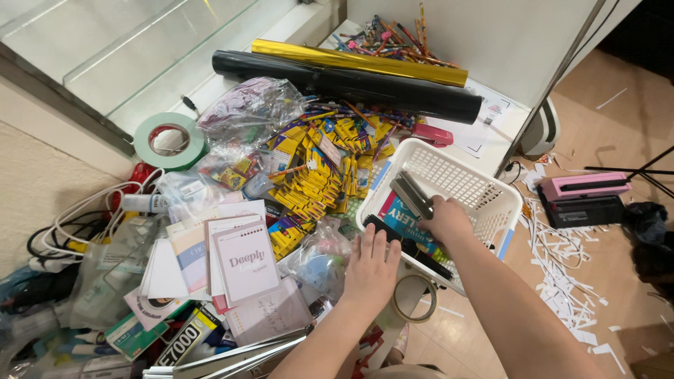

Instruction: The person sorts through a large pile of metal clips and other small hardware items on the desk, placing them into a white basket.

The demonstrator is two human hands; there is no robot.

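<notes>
A white slotted plastic basket (484, 184) sits at the right of a cluttered pile. Inside it my right hand (445, 219) grips a grey metal stapler (411, 194) that points up and away. Under it lie a blue booklet (399, 217) and a black flat item (414, 250). My left hand (371, 270) rests palm down on the basket's near rim, fingers spread, holding nothing. A roll of clear tape (414, 298) lies just below the left hand.
Yellow crayon packs (316, 179) are heaped left of the basket, with a black roll (351, 84) and a gold roll (358, 62) behind. A green tape ring (170, 140), cards (246, 261) and white cables (84, 210) lie left. A pink hole punch (584, 186) and paper scraps (562, 274) cover the floor at right.
</notes>
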